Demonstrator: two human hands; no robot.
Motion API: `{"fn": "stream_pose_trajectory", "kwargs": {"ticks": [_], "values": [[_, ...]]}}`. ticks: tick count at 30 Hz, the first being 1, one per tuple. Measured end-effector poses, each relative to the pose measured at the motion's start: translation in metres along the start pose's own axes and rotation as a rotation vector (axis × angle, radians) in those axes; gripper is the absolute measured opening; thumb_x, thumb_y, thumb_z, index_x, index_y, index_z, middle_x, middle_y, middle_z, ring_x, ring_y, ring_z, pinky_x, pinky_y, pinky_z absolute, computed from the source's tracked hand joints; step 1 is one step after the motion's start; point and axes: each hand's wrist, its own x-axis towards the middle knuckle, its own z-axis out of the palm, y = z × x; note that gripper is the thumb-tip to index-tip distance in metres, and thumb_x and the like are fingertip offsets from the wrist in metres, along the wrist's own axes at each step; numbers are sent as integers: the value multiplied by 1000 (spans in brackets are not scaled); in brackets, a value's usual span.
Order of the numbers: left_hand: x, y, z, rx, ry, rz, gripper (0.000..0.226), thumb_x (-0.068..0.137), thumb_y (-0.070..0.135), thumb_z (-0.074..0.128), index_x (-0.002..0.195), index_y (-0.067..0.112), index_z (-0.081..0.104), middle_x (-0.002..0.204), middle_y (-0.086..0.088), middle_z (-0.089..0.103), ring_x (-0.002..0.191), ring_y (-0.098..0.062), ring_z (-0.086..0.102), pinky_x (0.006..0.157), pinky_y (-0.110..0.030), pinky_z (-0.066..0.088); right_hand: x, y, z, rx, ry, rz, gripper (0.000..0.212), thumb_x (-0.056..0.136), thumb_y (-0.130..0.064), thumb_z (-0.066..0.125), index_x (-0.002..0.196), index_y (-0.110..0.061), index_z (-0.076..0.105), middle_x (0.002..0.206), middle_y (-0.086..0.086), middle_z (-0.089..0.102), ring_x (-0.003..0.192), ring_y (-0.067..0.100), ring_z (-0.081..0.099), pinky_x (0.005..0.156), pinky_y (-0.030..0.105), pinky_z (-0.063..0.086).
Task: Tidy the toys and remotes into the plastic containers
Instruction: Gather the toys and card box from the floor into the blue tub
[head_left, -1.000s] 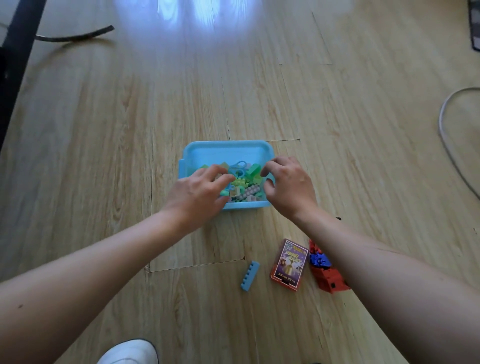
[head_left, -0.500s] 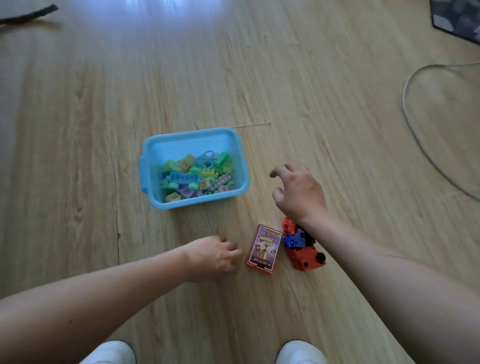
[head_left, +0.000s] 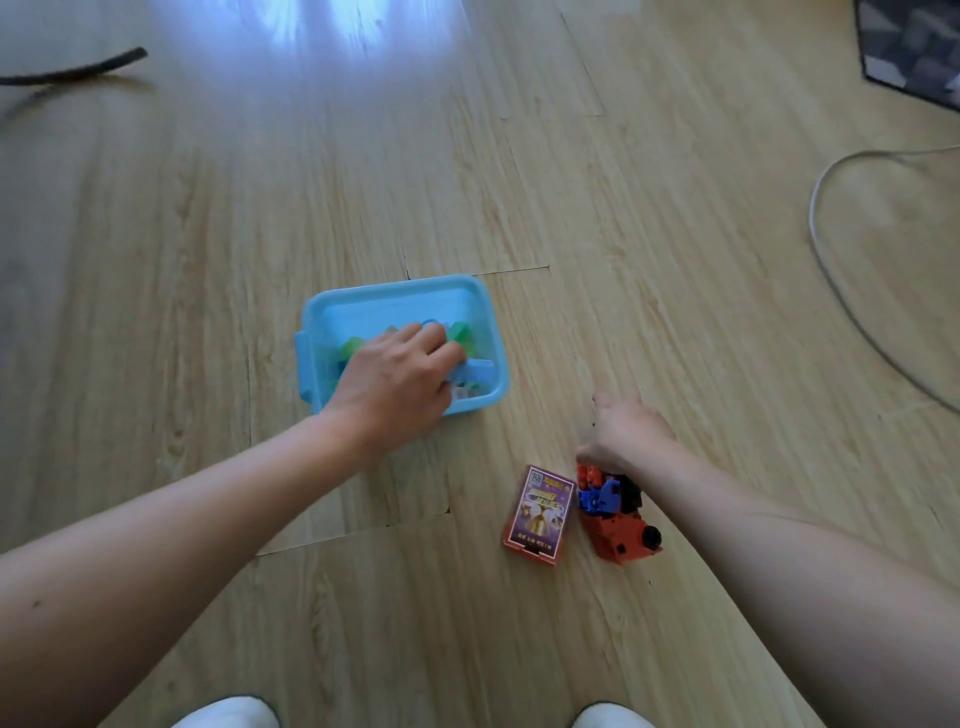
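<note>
A light blue plastic container (head_left: 395, 286) sits on the wooden floor and holds several pastel building bricks. My left hand (head_left: 400, 379) is over its near right part, fingers closed on a light blue brick (head_left: 475, 370) that pokes out at the fingertips just inside the rim. To the right, a red block-built toy vehicle (head_left: 621, 530) with blue and black parts lies on the floor. My right hand (head_left: 628, 434) is on its far end, fingers curled down around it. A small purple and orange card box (head_left: 540, 512) lies flat just left of the toy.
A grey cable (head_left: 831, 280) loops across the floor at the right. A dark rug corner (head_left: 914, 47) shows at the top right, and a black cord (head_left: 78, 70) at the top left. My white shoes (head_left: 228, 714) are at the bottom edge.
My left hand has lifted the blue brick from the floor and carried it up over the container. My right hand has dropped back onto the red toy.
</note>
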Motion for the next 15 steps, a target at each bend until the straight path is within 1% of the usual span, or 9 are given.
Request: {"fn": "stream_pose_trajectory", "kwargs": {"ticks": [2, 3, 5, 8, 11, 13, 15], "values": [[-3, -11, 0, 28, -139, -150, 31, 86, 30, 59, 113, 16, 63, 108, -7, 60, 98, -29, 58, 72, -38, 45, 2, 4, 0, -45, 11, -21, 61, 85, -27, 61, 140, -13, 36, 132, 14, 46, 115, 33, 54, 83, 37, 50], [-6, -16, 3, 44, -180, -180, 36, 89, 37, 55, 121, 20, 60, 115, -4, 57, 104, -25, 56, 75, -36, 44, 3, 5, 0, -56, 37, -34, 53, 86, -23, 60, 135, -12, 43, 128, 13, 52, 113, 31, 56, 80, 36, 49], [-15, -21, 9, 32, -210, -183, 42, 92, 48, 47, 126, 25, 56, 121, 0, 55, 108, -21, 54, 79, -35, 43, 6, 8, 0, -37, 98, -39, 37, 84, -17, 58, 121, -10, 58, 115, 10, 62, 106, 31, 60, 73, 32, 47], [-26, -27, 12, -77, -247, -174, 48, 90, 59, 41, 121, 26, 59, 118, 4, 58, 109, -18, 54, 84, -35, 48, 6, 7, -7, 19, 186, -45, 29, 81, -13, 58, 110, -12, 62, 106, 9, 64, 101, 31, 60, 68, 29, 44], [-32, -31, 11, -68, -325, -87, 47, 86, 63, 46, 115, 29, 60, 112, 9, 59, 105, -13, 51, 83, -31, 48, 4, 4, -16, 63, 291, -64, 25, 80, -21, 62, 104, -13, 61, 103, 9, 65, 98, 31, 61, 67, 29, 42], [-34, -33, 12, -99, -291, -84, 42, 85, 61, 49, 109, 29, 63, 107, 10, 60, 101, -13, 52, 78, -28, 46, 3, 2, -24, 135, 342, -78, 24, 79, -25, 64, 100, -12, 62, 99, 9, 66, 94, 30, 61, 66, 29, 42], [-32, -33, 11, -180, -216, -140, 38, 85, 59, 51, 105, 29, 64, 105, 9, 60, 99, -12, 54, 73, -27, 41, -1, 0, -40, 273, 371, -78, 21, 76, -24, 67, 93, -12, 67, 89, 8, 67, 84, 27, 60, 62, 27, 41]]}}
